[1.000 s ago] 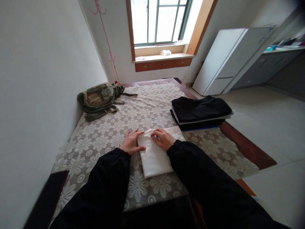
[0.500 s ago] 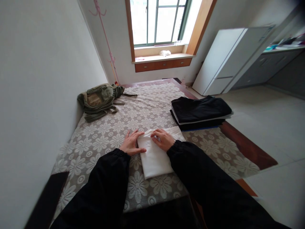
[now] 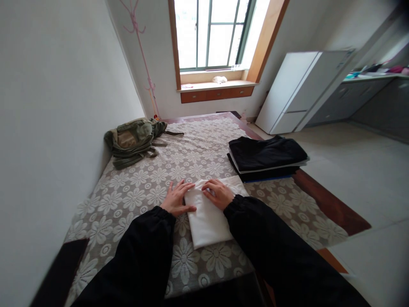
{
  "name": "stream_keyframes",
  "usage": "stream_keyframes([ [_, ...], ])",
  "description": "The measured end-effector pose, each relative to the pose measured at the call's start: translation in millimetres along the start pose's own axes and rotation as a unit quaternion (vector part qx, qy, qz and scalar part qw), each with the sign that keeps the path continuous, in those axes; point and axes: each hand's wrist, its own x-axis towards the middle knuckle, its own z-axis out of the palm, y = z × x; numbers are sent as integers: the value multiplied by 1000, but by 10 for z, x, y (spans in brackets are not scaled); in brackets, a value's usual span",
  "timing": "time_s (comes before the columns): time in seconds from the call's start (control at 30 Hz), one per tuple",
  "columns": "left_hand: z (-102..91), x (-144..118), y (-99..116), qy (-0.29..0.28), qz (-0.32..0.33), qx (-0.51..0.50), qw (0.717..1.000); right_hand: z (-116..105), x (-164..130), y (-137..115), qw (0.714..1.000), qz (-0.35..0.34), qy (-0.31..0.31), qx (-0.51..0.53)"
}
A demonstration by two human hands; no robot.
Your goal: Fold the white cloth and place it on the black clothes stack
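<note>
Two black sleeves extend from the bottom edge of the frame toward its centre. A folded white cloth lies flat just below the centre of the frame, on a gray-and-white floral cover. Its near edge is straight; its far edge shows small wrinkles.

The left hand is positioned at the left edge of the cloth. Its fingers are spread and the thumb is extended over the cloth; the hand is open and grips nothing. The right hand rests on the upper part of the cloth, palm down, with fingers bent. Whether its fingertips pinch the fabric cannot be determined.

A stack of folded dark garments is located right of centre, near the far right corner of the cloth. Lighter layers show within the stack, and a blue edge at its base. A reddish-brown border is exposed at the right.

An olive-green backpack lies at the left, beside the white wall, with straps pointing right. A white refrigerator stands at the upper right. A pink stand is at the upper left. The window occupies the top centre, above a sill holding a small white object.
</note>
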Motion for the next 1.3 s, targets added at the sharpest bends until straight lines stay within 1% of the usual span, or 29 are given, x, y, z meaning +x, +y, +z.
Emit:
stream_keyframes([
  [0.23,22,-1,34,61,-3,22,998,6,13,0,1000,4,-8,-2],
  [0.37,21,-7,75,126,-6,46,991,12,15,-9,1000,5,-6,-9],
  [0.47,50,-20,169,170,30,73,982,16,11,-18,1000,9,-4,-16],
  [0.53,110,-31,266,176,70,82,978,21,8,-23,1000,12,-2,-13],
  [0.63,247,-51,406,160,121,88,976,33,5,-21,1000,23,9,7],
  [0.7,326,-66,453,138,131,92,978,43,1,-14,999,33,20,25],
  [0.77,366,-78,455,104,127,95,982,51,-6,-5,998,40,30,40],
  [0.87,349,-87,422,44,120,98,987,59,-17,4,998,37,32,50],
  [0.93,311,-86,410,17,117,99,988,58,-18,3,998,34,27,44],
  [1.1,238,-77,445,-9,108,95,990,46,-7,-17,999,31,19,30],
  [1.2,233,-82,455,-30,102,91,990,51,-4,-16,999,28,21,29],
  [1.3,253,-94,437,-39,109,83,990,65,-5,-3,999,24,25,24],
])
